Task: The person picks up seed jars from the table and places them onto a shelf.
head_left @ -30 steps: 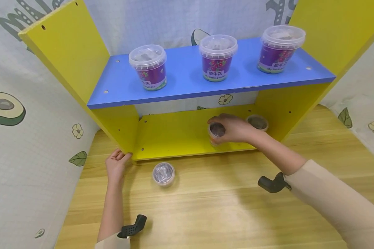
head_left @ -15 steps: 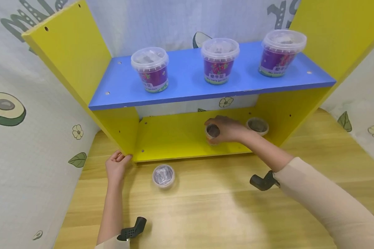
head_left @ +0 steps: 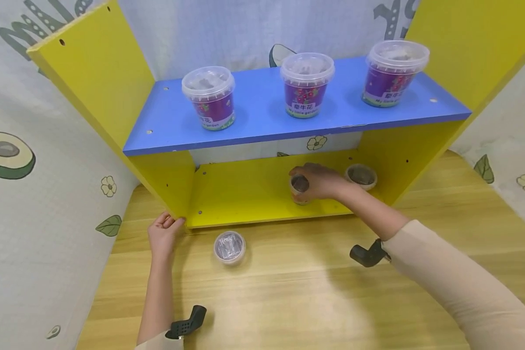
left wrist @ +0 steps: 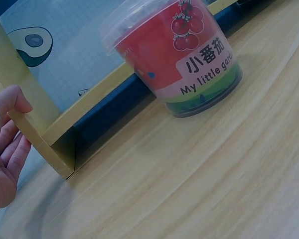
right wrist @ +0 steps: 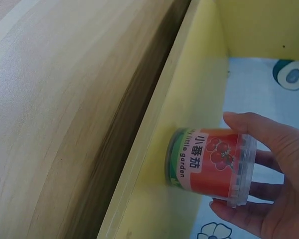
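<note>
My right hand (head_left: pixel 321 181) grips a clear-lidded plastic tub (right wrist: pixel 209 162) around its lid. The tub has a red label with tomatoes and stands upright on the yellow bottom board (head_left: pixel 236 194) of the shelf unit; from the head view the hand covers part of it. At the unit's lower left corner, my left hand (head_left: pixel 163 236) pinches the yellow side panel (left wrist: pixel 35 119), thumb at the front edge and fingers on the outer side. Another red-labelled tub (left wrist: pixel 182 59) sits on the wooden table just in front of the shelf, near the left hand.
Above, the blue shelf board (head_left: pixel 258 119) carries a left purple tub (head_left: pixel 210 99), a middle purple tub (head_left: pixel 306 85) and a right purple tub (head_left: pixel 393 73). One more lidded tub (head_left: pixel 361 176) stands at the bottom right, by my right wrist. A patterned cloth (head_left: pixel 61 194) hangs behind and beside.
The right hand and its tub have shifted slightly left along the bottom board, mostly in the first half second. My left hand keeps its place at the panel.
</note>
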The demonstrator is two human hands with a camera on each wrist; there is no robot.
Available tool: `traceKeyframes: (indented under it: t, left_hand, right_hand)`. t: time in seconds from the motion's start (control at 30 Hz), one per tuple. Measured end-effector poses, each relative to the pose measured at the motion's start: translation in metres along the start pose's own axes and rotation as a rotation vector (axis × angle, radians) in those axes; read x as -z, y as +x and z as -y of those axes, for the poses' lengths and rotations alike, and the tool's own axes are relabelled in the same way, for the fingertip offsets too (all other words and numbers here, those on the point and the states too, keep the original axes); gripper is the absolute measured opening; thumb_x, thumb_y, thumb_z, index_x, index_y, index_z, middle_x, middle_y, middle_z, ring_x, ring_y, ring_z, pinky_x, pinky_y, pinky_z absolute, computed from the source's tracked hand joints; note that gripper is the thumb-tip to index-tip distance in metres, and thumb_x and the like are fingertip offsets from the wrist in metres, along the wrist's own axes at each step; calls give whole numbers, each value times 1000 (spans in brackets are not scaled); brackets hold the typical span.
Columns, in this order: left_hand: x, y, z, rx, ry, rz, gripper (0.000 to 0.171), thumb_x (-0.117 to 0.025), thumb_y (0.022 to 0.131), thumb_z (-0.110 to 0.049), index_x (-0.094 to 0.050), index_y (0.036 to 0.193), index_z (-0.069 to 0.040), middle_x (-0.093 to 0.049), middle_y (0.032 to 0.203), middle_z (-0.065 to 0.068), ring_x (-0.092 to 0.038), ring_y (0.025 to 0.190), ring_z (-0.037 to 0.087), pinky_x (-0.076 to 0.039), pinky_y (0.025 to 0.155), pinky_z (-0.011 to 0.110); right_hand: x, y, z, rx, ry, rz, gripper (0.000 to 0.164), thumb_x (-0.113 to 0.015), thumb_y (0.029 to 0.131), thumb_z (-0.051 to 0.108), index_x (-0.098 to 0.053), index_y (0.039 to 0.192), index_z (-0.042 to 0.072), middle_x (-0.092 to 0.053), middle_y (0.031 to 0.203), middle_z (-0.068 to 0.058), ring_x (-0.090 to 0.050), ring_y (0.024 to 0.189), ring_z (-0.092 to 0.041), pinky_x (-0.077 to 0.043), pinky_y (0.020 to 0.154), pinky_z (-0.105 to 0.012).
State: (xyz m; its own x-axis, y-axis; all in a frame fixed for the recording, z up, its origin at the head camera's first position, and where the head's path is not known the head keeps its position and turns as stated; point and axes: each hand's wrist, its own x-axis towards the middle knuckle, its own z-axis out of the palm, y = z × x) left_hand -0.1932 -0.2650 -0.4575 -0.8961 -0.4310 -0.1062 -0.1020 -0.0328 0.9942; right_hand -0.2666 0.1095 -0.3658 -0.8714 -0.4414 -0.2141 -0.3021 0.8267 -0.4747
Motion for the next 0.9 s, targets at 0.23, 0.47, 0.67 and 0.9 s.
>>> traceKeyframes:
  t: [0.23,0.47,0.67,0.9]
  left_hand:
    - [0,0,1,-18,-15,3,28,-64,76,8,-65,93,-15,-68,72,-17,-61,76,1,-48,70,18]
    - [-2,0,2,-25,-31,-5,32,-63,75,9,-66,83,-21,-68,70,-15,-59,72,1,-47,67,18]
    - [-2,-1,1,-29,-29,-6,29,-64,75,9,-67,82,-19,-64,62,-14,-52,63,1,-44,62,18]
    - [-2,-2,0,-31,-36,-12,25,-65,74,8,-66,85,-14,-66,66,-11,-52,63,2,-45,62,18]
  right_hand:
    - [0,-1,0,3,-2,-2,67,-73,76,29,-45,134,10,-46,126,-17,-46,105,-33,-42,86,-48]
    - [0,-1,-2,29,-4,-9,70,-74,75,30,-44,134,9,-46,126,-17,-47,106,-33,-42,87,-49]
    - [1,-4,-2,47,-39,-49,75,-75,73,36,-42,136,11,-40,133,-17,-44,113,-35,-40,88,-52]
    - [9,-18,10,61,-155,-202,76,-68,73,54,-43,136,20,-29,144,-12,-34,127,-37,-47,76,-48]
